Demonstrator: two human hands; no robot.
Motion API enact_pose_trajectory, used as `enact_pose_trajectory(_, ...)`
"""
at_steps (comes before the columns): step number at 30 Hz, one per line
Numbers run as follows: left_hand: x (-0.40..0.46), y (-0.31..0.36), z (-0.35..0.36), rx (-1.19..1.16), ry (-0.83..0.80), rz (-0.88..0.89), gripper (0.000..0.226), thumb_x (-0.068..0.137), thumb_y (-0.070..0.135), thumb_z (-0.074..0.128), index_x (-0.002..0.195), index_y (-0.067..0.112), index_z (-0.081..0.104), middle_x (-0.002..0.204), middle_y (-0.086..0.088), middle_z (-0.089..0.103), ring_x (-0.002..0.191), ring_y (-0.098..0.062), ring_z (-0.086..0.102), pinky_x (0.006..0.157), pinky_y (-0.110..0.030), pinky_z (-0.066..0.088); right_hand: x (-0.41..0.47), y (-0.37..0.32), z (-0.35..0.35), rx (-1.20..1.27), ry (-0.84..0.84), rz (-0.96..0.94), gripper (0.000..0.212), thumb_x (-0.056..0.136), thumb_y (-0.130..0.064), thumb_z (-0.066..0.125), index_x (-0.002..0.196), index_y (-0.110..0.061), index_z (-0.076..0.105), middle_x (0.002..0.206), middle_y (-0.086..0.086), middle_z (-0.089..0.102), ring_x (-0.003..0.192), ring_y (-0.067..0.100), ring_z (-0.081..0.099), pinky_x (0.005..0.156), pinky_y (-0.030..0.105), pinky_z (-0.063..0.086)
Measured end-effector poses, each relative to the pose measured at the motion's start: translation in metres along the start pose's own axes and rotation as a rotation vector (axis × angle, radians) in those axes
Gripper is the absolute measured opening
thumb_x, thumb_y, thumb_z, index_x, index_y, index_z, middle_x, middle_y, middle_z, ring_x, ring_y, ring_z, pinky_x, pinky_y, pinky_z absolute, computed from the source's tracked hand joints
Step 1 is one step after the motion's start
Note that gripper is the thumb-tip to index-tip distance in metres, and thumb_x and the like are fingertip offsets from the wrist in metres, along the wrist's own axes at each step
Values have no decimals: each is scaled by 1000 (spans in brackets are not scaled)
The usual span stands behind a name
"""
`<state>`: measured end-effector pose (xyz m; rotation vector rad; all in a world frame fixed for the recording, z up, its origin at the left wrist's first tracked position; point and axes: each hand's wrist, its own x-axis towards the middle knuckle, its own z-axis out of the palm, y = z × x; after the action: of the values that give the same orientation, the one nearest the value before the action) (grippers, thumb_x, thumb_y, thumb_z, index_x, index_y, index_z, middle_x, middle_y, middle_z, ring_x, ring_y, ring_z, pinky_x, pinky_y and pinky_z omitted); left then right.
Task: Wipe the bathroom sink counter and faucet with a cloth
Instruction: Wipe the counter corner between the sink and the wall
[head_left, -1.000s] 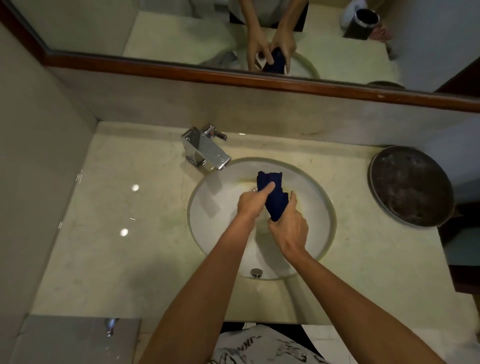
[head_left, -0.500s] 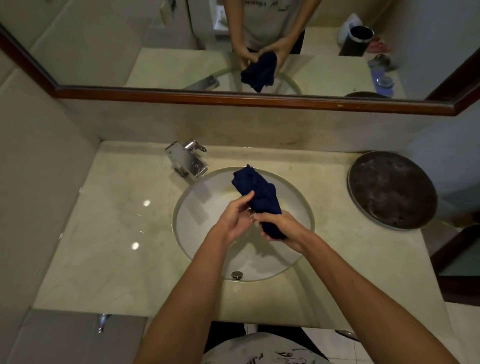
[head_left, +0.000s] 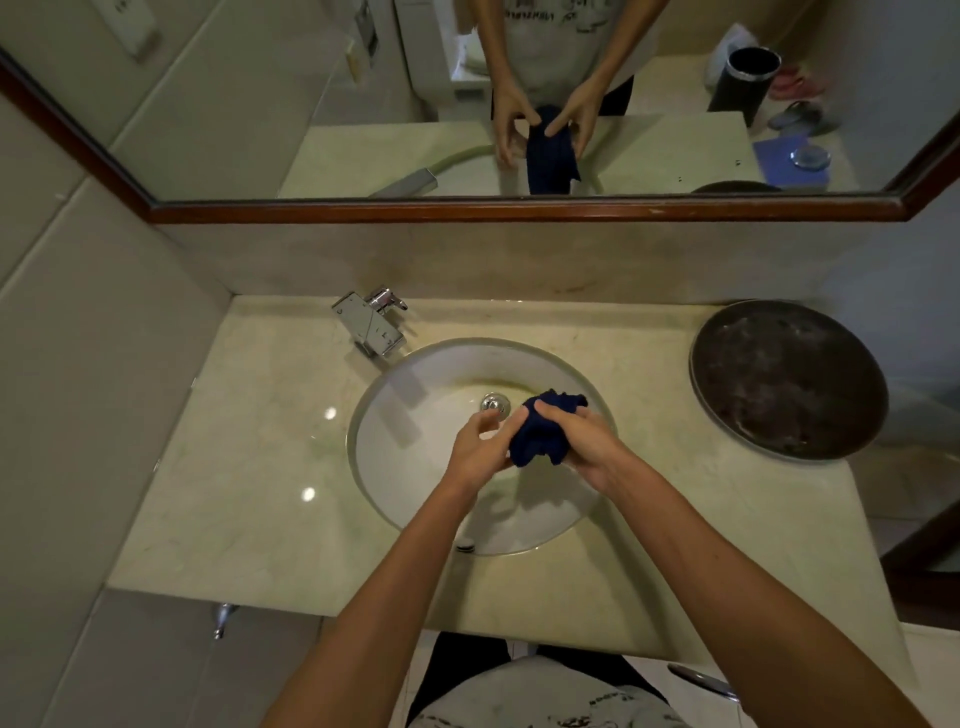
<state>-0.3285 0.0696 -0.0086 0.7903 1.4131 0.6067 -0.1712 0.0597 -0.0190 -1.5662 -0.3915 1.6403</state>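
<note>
A dark blue cloth (head_left: 543, 430) is bunched up between both hands above the white sink basin (head_left: 410, 441). My left hand (head_left: 480, 452) grips its left side with curled fingers. My right hand (head_left: 587, 441) wraps over its right side. The chrome faucet (head_left: 371, 325) stands at the basin's back left, apart from both hands. The pale marble counter (head_left: 249, 467) surrounds the basin. The drain plug (head_left: 494, 403) shows just left of the cloth.
A round dark metal tray (head_left: 787, 376) lies on the counter at the back right. A wood-framed mirror (head_left: 519, 210) runs along the back wall above a low backsplash. A tiled wall closes in the left side.
The cloth, which stood up long from the hands, is now squeezed into a compact bundle lower in the basin. The view has tilted up, showing more mirror.
</note>
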Motion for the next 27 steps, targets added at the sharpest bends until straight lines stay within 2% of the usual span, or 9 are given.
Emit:
enact_pose_trajectory(4,-13,-5,7,50,-45,180,43,87,27,81,125,18,63,122,4,66,99,-10,74,93,-35,60,-4,-9,-8,124,22,9,34,91,-21,77,118,-5,65,112,18,74,97,32,71,89,49,53)
enact_pose_trajectory(8,-10,7,19,218,47,250,38,75,25,77,112,25,70,113,9,70,101,-16,72,92,-40,60,-9,-14,-11,140,7,10,33,95,-16,72,122,0,63,114,19,73,99,30,73,98,51,56)
enact_pose_trajectory(11,-7,20,30,275,175,280,23,84,20,71,107,20,75,104,8,73,100,-13,69,84,-23,57,-10,-18,-15,-20,-46,91,46,97,-39,68,125,-2,64,109,18,75,97,30,76,92,48,60)
enact_pose_trajectory(13,-4,29,34,323,253,277,18,90,20,65,102,16,78,98,4,75,91,-11,68,73,-16,51,-14,-24,-20,-348,-63,135,67,92,-66,60,113,-3,71,95,16,78,86,30,77,82,42,63)
enact_pose_trajectory(15,-1,35,33,382,269,281,18,93,21,61,98,14,77,92,1,75,85,-14,67,70,-23,53,-19,-31,-28,-791,96,12,83,80,-86,52,87,-6,73,75,7,75,71,27,75,69,35,62)
enact_pose_trajectory(17,1,41,32,451,256,301,19,95,21,59,98,15,76,90,1,73,84,-15,66,66,-24,50,-26,-34,-35,-1025,266,-284,76,73,-88,55,88,-14,66,85,-5,68,80,20,68,70,32,53)
enact_pose_trajectory(20,-1,50,31,558,214,381,20,96,19,57,106,15,74,95,1,72,86,-14,65,70,-24,47,-37,-35,-30,-956,67,-651,73,78,-66,75,134,-24,56,121,-9,54,107,11,58,89,31,51)
enact_pose_trajectory(22,-2,57,28,603,175,423,24,96,17,55,112,15,73,101,-1,73,91,-16,67,77,-27,51,-39,-32,-25,-936,-5,-773,63,81,-52,78,134,-26,57,120,-11,56,106,9,59,89,26,50)
enact_pose_trajectory(27,-1,64,14,749,14,502,21,101,24,54,114,15,70,106,-1,72,95,-17,68,83,-35,56,-31,-36,-24,-1025,99,-884,40,88,-29,68,128,-25,62,117,-7,66,97,15,65,81,34,56)
